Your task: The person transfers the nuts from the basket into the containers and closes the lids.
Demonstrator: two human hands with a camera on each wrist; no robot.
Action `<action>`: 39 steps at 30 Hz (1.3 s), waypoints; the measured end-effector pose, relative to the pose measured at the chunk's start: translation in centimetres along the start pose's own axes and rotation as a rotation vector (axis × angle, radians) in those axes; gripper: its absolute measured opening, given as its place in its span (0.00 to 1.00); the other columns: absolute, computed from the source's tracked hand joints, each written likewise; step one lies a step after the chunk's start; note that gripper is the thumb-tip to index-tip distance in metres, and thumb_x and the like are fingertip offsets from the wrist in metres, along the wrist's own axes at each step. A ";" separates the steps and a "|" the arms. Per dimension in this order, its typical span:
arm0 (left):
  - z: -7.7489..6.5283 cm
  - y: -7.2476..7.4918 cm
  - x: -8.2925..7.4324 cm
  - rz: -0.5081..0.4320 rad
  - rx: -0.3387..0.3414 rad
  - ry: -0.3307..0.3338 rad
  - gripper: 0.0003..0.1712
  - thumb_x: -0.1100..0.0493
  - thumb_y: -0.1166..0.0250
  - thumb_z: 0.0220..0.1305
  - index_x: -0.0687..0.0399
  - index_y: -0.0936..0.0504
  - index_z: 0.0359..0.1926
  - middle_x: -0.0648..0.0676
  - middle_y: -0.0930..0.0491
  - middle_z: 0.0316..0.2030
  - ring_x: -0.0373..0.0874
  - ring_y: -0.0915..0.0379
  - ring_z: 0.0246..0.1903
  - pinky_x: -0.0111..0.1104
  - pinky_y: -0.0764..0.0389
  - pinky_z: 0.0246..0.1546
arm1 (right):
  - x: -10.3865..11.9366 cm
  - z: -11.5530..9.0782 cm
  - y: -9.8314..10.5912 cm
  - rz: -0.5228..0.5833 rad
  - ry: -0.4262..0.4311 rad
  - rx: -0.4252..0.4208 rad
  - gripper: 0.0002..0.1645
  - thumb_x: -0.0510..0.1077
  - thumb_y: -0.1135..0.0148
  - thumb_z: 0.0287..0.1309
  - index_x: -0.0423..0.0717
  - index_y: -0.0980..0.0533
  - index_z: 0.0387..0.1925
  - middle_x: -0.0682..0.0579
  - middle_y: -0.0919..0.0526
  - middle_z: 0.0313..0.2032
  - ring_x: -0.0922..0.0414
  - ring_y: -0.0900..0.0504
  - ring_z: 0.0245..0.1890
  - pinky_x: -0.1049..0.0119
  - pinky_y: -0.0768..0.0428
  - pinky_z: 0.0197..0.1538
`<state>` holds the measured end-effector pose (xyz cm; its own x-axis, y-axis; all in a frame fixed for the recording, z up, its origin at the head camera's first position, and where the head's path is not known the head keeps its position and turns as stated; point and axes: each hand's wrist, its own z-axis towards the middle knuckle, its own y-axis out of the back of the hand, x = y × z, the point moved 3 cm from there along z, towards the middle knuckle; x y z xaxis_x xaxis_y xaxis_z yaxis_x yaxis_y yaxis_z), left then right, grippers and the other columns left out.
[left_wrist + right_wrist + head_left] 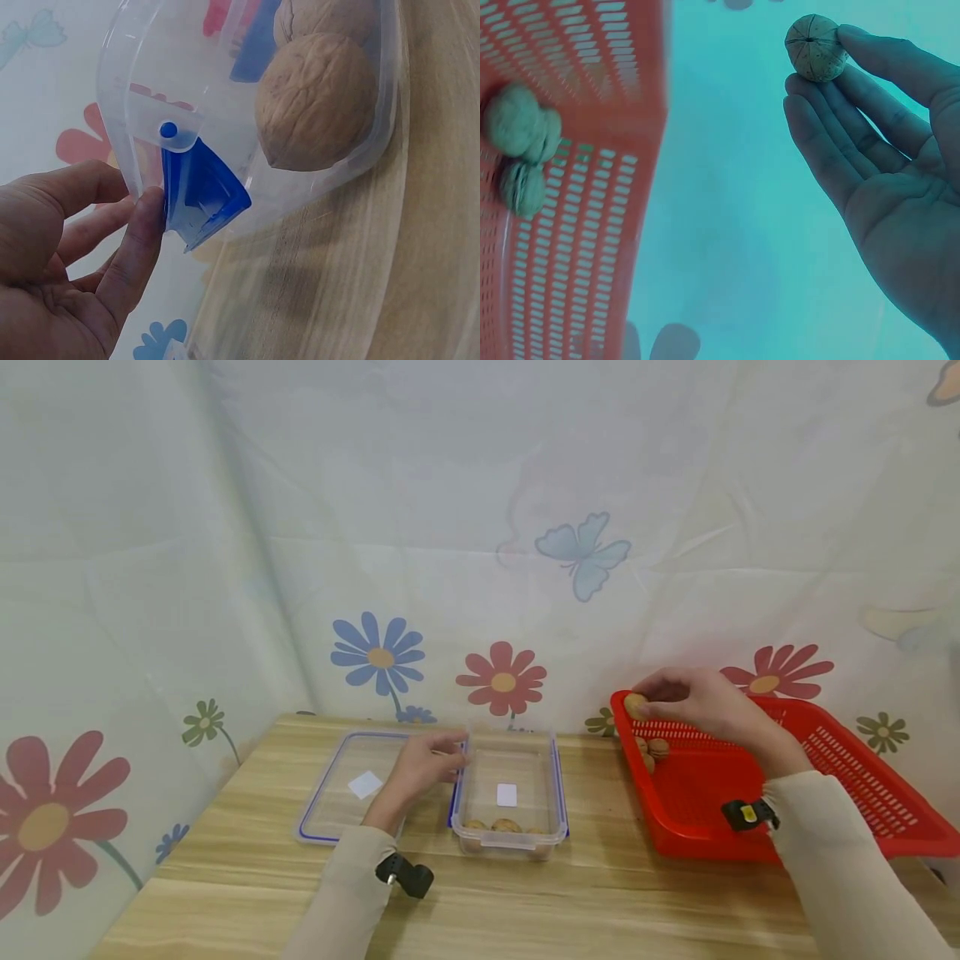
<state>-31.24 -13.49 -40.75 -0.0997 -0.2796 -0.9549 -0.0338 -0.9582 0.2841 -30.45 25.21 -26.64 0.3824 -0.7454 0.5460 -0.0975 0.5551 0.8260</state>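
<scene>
My right hand (697, 703) pinches a walnut (636, 706) between thumb and fingertips, just above the left rim of a red plastic basket (697, 842). In the right wrist view the held walnut (816, 48) is apart from the basket wall. Several walnuts (657, 748) lie inside the basket at its left end. My left hand (423, 768) grips the left side wall of a clear plastic box (510, 764), close to a blue locking flap (201, 196) that hangs down. Walnuts (506, 826) rest at the near end of the box.
A clear lid (330, 814) with a blue seal lies on the wooden table (247, 860) left of the box. Behind the table hangs a flowered curtain (450, 577). A strip of table separates box and basket.
</scene>
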 end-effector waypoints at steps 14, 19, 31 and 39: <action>0.1 0.0 0.1 0.013 -0.001 -0.006 0.25 0.69 0.30 0.68 0.66 0.18 0.65 0.64 0.14 0.47 0.51 0.14 0.40 0.40 0.08 0.42 | 2.7 -0.5 -2.6 0.162 0.147 -0.055 0.22 0.45 0.25 0.67 0.43 0.17 0.60 0.48 0.11 0.52 0.50 0.12 0.50 0.73 0.14 0.51; 0.1 0.0 0.1 0.015 -0.002 -0.001 0.25 0.69 0.30 0.68 0.65 0.18 0.65 0.64 0.15 0.47 0.52 0.13 0.39 0.39 0.08 0.42 | 3.8 -0.3 -3.8 0.239 0.180 -0.065 0.21 0.44 0.25 0.67 0.43 0.16 0.58 0.48 0.11 0.51 0.50 0.12 0.49 0.72 0.14 0.53; 0.0 0.1 0.0 0.007 0.004 0.000 0.25 0.70 0.31 0.68 0.66 0.18 0.65 0.63 0.14 0.46 0.51 0.13 0.38 0.39 0.08 0.41 | 5.5 0.2 -6.9 0.324 0.185 -0.052 0.22 0.47 0.23 0.65 0.47 0.16 0.57 0.53 0.11 0.49 0.53 0.12 0.49 0.67 0.14 0.55; 0.0 0.1 0.0 -0.007 0.009 -0.009 0.25 0.71 0.31 0.68 0.68 0.19 0.65 0.64 0.14 0.45 0.52 0.13 0.38 0.38 0.08 0.41 | 6.9 0.9 -8.9 0.373 0.231 -0.027 0.21 0.44 0.24 0.65 0.45 0.16 0.57 0.51 0.11 0.49 0.52 0.12 0.49 0.65 0.12 0.54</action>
<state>-31.23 -13.58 -40.76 -0.1081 -0.2725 -0.9560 -0.0434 -0.9595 0.2784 -27.73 14.82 -30.12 0.5211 -0.3918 0.7582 -0.2452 0.7822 0.5727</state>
